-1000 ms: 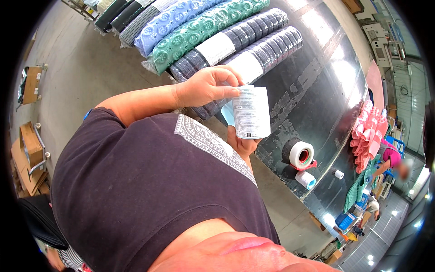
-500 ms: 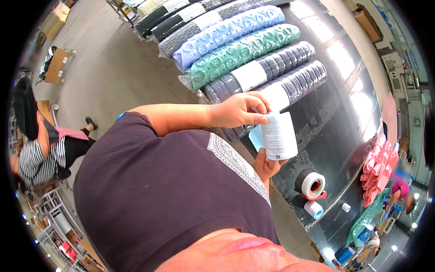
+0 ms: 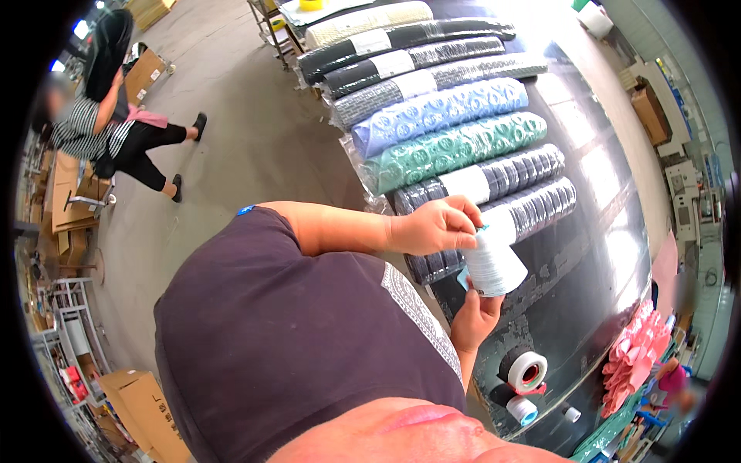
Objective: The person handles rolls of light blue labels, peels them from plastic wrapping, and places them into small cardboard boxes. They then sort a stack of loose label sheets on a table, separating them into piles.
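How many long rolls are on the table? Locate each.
8, from far to near: cream, black, second black, grey, blue, green, dark ribbed, second dark ribbed, partly behind the left hand. More may be hidden.

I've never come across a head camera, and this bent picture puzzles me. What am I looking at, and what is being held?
There is no machine here, just a person's two bare hands. The view comes from the left of two fisheye cameras worn on that person's head, looking down; the wide lens bends straight edges. The left hand pinches the top of a curved, printed white sheet, while the right hand holds it at the bottom. On the dark table lie plastic-wrapped rolls, among them a green roll and a blue roll. Closer to the person are a roll of tape and a smaller white roll.
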{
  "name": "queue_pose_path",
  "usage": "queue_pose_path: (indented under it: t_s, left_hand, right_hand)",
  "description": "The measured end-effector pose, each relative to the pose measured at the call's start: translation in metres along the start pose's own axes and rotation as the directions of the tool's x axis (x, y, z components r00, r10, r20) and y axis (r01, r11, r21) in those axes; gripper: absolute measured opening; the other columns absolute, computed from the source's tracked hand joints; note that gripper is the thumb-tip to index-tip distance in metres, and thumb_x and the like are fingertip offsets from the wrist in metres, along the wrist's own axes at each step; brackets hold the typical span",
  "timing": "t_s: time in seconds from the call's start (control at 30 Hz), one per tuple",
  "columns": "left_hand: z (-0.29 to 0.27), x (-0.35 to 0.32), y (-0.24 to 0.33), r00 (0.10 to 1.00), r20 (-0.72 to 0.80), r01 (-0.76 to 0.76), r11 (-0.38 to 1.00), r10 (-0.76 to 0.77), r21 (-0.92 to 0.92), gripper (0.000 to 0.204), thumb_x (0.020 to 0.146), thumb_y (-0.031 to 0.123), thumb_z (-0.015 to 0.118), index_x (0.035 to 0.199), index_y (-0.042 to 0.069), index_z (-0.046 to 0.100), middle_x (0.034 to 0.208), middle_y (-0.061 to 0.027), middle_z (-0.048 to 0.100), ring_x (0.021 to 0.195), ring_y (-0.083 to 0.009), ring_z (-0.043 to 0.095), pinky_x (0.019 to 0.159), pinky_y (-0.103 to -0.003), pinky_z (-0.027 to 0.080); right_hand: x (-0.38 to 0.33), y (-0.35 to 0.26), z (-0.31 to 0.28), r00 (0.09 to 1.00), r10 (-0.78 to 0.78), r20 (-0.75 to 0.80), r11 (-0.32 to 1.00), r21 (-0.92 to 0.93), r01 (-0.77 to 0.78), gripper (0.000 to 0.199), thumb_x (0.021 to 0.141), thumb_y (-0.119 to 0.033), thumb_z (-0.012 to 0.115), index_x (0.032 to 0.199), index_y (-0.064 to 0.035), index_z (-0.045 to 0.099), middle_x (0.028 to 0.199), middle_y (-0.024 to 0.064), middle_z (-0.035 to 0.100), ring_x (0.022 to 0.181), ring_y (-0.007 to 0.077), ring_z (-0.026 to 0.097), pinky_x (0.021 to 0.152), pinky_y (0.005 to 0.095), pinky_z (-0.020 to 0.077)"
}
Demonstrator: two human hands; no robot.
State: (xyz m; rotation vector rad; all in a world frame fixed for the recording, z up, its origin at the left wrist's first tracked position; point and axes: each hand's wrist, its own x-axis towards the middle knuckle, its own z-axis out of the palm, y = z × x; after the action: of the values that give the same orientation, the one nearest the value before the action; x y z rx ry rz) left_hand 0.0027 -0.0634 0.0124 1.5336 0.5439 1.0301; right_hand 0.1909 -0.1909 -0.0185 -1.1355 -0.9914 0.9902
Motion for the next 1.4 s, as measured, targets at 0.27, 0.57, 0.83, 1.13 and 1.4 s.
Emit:
queue_pose_path:
  t_s: [0.27, 0.57, 0.83, 1.13, 1.4]
  left_hand:
    - [-0.011, -0.014, 0.003, 0.907, 0.129, -0.421, 0.874, 0.401, 0.241, 0.019, 0.082, 0.019, 0.077, 0.09, 0.004, 0.068, 0.115, -0.0083, 0.055, 0.111, -0.0258, 0.053, 0.089, -0.037, 0.048]
    - [-0.03, -0.032, 0.014, 0.991, -0.004, -0.129, 0.973, 0.132, 0.193, 0.013, 0.076, 0.013, 0.079, 0.085, 0.007, 0.071, 0.116, -0.0082, 0.058, 0.113, -0.0269, 0.05, 0.099, -0.043, 0.038]
    - [-0.136, -0.019, 0.018, 0.866, 0.185, -0.498, 0.772, 0.464, 0.396, 0.027, 0.069, 0.02, 0.084, 0.088, 0.009, 0.067, 0.115, -0.009, 0.055, 0.116, -0.0336, 0.051, 0.095, -0.047, 0.045]
    - [-0.452, -0.035, -0.074, 0.464, -0.88, 0.519, 0.836, -0.098, 0.18, 0.096, 0.072, 0.044, 0.082, 0.142, 0.002, 0.032, 0.137, -0.0196, 0.043, 0.124, -0.0326, 0.044, 0.101, -0.045, 0.039]
    - [-0.468, -0.038, -0.085, 0.547, -0.534, 0.462, 0.765, -0.644, -0.449, 0.098, 0.073, 0.019, 0.084, 0.142, -0.003, 0.019, 0.128, -0.0162, 0.046, 0.118, -0.0235, 0.048, 0.099, -0.036, 0.044]
  right_hand:
    - [0.004, -0.012, 0.018, 0.949, 0.312, 0.036, 0.752, 0.601, -0.27, 0.035, 0.102, -0.025, 0.047, 0.128, -0.0013, 0.047, 0.126, 0.0122, 0.057, 0.109, 0.0215, 0.06, 0.092, 0.0382, 0.0526]
    - [0.013, -0.009, 0.035, 1.0, -0.022, -0.021, 0.938, 0.344, 0.028, 0.035, 0.102, -0.015, 0.046, 0.129, 0.0073, 0.045, 0.128, 0.0204, 0.053, 0.117, 0.0298, 0.057, 0.103, 0.0435, 0.0469]
    - [0.053, 0.0, 0.091, 0.98, 0.186, 0.075, 0.864, 0.462, -0.2, 0.035, 0.1, -0.014, 0.051, 0.128, 0.0063, 0.047, 0.129, 0.0207, 0.054, 0.118, 0.0314, 0.056, 0.104, 0.0452, 0.0447]
    - [0.156, 0.017, 0.165, 0.995, -0.03, -0.092, 0.948, 0.312, 0.057, 0.036, 0.099, -0.017, 0.053, 0.13, 0.0016, 0.05, 0.133, 0.0192, 0.053, 0.123, 0.0323, 0.053, 0.107, 0.0475, 0.0415]
    - [0.247, 0.044, 0.226, 0.982, 0.171, -0.079, 0.951, 0.272, -0.144, 0.036, 0.097, -0.018, 0.055, 0.128, 0.0013, 0.053, 0.135, 0.018, 0.053, 0.125, 0.0335, 0.051, 0.109, 0.049, 0.0382]
